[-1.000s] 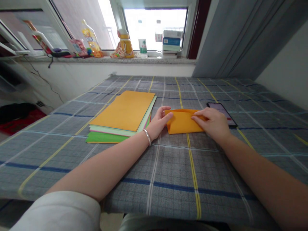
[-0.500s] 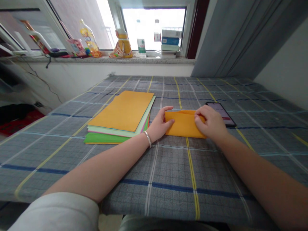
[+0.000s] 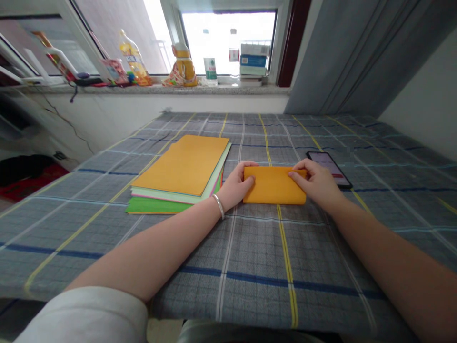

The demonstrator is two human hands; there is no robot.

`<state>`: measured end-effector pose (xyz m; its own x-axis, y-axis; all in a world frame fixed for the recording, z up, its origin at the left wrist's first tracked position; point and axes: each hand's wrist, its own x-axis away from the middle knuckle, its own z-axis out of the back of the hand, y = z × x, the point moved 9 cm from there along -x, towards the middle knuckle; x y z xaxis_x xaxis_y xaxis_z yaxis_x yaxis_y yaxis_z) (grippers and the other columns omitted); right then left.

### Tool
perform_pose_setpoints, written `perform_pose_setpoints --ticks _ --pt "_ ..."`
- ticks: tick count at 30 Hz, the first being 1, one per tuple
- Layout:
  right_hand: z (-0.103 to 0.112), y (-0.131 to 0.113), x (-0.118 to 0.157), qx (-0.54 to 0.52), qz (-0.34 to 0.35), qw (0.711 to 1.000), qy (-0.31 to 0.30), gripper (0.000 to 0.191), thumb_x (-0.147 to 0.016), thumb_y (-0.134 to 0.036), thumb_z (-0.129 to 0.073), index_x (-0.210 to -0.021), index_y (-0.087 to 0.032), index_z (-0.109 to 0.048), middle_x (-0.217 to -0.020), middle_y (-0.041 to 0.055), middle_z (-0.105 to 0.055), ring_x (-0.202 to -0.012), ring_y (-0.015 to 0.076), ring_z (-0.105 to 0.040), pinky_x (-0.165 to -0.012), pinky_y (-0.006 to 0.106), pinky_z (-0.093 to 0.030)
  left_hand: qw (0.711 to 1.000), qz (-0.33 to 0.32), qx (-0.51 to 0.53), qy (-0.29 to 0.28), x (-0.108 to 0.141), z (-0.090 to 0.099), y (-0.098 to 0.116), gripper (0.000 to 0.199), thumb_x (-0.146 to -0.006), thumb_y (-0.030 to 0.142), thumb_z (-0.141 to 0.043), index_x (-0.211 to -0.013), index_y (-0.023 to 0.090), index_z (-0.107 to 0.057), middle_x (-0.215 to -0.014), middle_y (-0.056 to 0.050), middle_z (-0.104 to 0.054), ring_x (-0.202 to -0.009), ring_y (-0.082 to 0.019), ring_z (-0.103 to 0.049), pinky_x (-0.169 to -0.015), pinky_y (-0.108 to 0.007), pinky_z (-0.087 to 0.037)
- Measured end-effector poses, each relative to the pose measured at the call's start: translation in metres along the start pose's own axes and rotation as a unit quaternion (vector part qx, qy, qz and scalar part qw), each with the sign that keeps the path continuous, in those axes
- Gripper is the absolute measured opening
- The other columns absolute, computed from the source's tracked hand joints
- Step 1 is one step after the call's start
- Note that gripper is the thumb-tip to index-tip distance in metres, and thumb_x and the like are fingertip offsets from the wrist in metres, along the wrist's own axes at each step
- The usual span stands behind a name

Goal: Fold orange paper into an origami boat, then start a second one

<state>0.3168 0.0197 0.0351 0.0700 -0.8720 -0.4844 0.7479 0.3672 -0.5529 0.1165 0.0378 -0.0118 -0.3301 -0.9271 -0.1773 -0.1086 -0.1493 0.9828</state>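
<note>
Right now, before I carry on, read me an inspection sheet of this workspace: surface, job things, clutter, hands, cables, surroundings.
Surface: grey checked cloth with blue and yellow stripes.
Job's things: folded orange paper flat on the cloth; stack of coloured paper to its left, orange on top, green lowest.
Clutter: smartphone beyond the paper's right end.
Hands: left hand and right hand touch opposite ends of the folded orange paper; bangle on the left wrist.
Cables: thin dark cable on the wall below the window sill, far left.
Surroundings: bottles and boxes on the sill; grey curtain at right.

Phone (image 3: 329, 169) right of folded paper (image 3: 274, 185)
</note>
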Motion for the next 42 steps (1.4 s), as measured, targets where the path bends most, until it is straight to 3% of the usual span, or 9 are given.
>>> perform_pose_setpoints --ticks 7,10,15,21,26,32,37,42 --pt "-0.004 0.006 0.003 -0.055 -0.008 0.998 0.033 0.028 -0.078 -0.04 -0.068 -0.101 -0.026 -0.062 -0.065 -0.0024 -0.059 -0.052 0.0164 -0.051 -0.05 0.031 -0.039 0.999 0.015 -0.021 0.02 0.002 0.004 0.002 0.027 -0.082 0.021 -0.053 -0.109 0.02 -0.056 -0.098 -0.001 -0.064 -0.084 -0.015 -0.061 -0.074 -0.027 -0.049" --pt "0.001 0.002 0.003 -0.057 -0.005 0.997 0.046 0.022 -0.078 -0.04 -0.068 -0.093 -0.024 -0.067 -0.069 0.0003 -0.063 -0.052 0.0153 -0.05 -0.048 0.03 -0.039 1.0 0.01 -0.009 0.021 0.003 0.004 0.005 0.031 -0.083 0.025 -0.059 -0.114 0.02 -0.058 -0.096 -0.002 -0.066 -0.083 -0.015 -0.062 -0.074 -0.027 -0.049" --pt "0.0 0.001 0.003 -0.074 -0.007 0.996 0.041 0.021 -0.075 -0.038 -0.069 -0.091 -0.024 -0.069 -0.07 0.0008 -0.065 -0.051 0.0143 -0.05 -0.048 0.029 -0.04 0.998 0.02 0.006 0.056 0.004 0.011 0.004 0.05 -0.081 0.023 -0.062 -0.129 0.024 -0.047 -0.075 0.003 -0.064 -0.066 -0.013 -0.061 -0.062 -0.025 -0.048" --pt "-0.009 0.003 0.003 -0.098 0.0 0.995 -0.004 0.029 -0.078 -0.039 -0.067 -0.103 -0.025 -0.069 -0.076 0.0011 -0.066 -0.052 0.0143 -0.053 -0.048 0.029 -0.043 0.998 0.016 0.014 0.058 0.002 0.01 0.004 0.035 -0.08 0.019 -0.058 -0.114 0.023 -0.051 -0.078 0.003 -0.066 -0.064 -0.012 -0.062 -0.06 -0.023 -0.049" --pt "-0.01 0.01 0.004 -0.109 -0.024 0.994 -0.004 0.03 -0.078 -0.039 -0.067 -0.105 -0.027 -0.068 -0.067 -0.0011 -0.064 -0.049 0.015 -0.053 -0.044 0.029 -0.041 0.997 0.01 -0.02 0.073 0.002 0.014 0.004 0.03 -0.08 0.022 -0.06 -0.109 0.02 -0.057 -0.079 0.001 -0.067 -0.068 -0.013 -0.062 -0.061 -0.023 -0.048" --pt "-0.011 0.012 0.004 -0.132 -0.041 0.99 -0.005 0.025 -0.076 -0.039 -0.068 -0.098 -0.026 -0.069 -0.066 0.0004 -0.067 -0.051 0.0178 -0.059 -0.044 0.03 -0.043 0.991 0.006 -0.075 0.108 0.002 0.024 0.005 0.021 -0.081 0.019 -0.057 -0.101 0.019 -0.065 -0.073 0.002 -0.064 -0.065 -0.012 -0.058 -0.057 -0.021 -0.043" --pt "-0.009 0.013 0.004 -0.121 -0.061 0.991 0.0 0.024 -0.075 -0.038 -0.069 -0.094 -0.025 -0.071 -0.06 -0.0006 -0.065 -0.049 0.0171 -0.057 -0.044 0.029 -0.04 0.993 0.016 -0.052 0.101 0.001 0.022 0.002 0.025 -0.083 0.018 -0.055 -0.105 0.021 -0.066 -0.075 0.001 -0.066 -0.063 -0.012 -0.058 -0.055 -0.022 -0.043" --pt "-0.015 0.024 0.003 -0.133 -0.091 0.987 -0.012 0.022 -0.074 -0.038 -0.07 -0.091 -0.024 -0.071 -0.066 0.0017 -0.069 -0.055 0.0191 -0.061 -0.049 0.031 -0.043 0.988 0.008 -0.09 0.128 0.001 0.028 0.004 0.022 -0.082 0.017 -0.057 -0.098 0.02 -0.072 -0.081 -0.001 -0.069 -0.068 -0.013 -0.058 -0.059 -0.024 -0.044"
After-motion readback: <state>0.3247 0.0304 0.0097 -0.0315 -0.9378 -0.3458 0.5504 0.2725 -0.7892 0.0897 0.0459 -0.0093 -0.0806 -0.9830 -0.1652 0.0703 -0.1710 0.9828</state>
